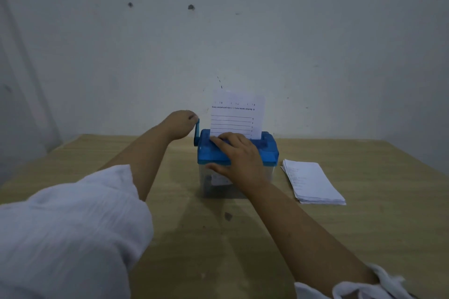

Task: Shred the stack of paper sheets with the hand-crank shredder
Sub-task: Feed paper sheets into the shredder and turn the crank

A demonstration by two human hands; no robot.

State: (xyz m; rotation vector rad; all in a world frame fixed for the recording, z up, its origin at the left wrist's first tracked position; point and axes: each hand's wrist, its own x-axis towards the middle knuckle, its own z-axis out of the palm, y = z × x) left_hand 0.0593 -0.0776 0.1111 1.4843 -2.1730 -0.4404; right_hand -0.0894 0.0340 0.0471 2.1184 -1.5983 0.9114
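A small hand-crank shredder (268, 150) with a blue lid and a clear bin stands in the middle of the wooden table. One printed sheet (237, 114) stands upright in its slot. My left hand (181, 124) is closed around the blue crank handle (197, 135) on the shredder's left side. My right hand (239, 155) lies flat on the blue lid, fingers spread, pressing down just in front of the sheet. The stack of paper sheets (312, 181) lies flat on the table to the right of the shredder, untouched.
The wooden table (376, 213) ends against a pale wall (218, 31) close behind the shredder. White sleeves cover both my upper arms at the bottom of the view.
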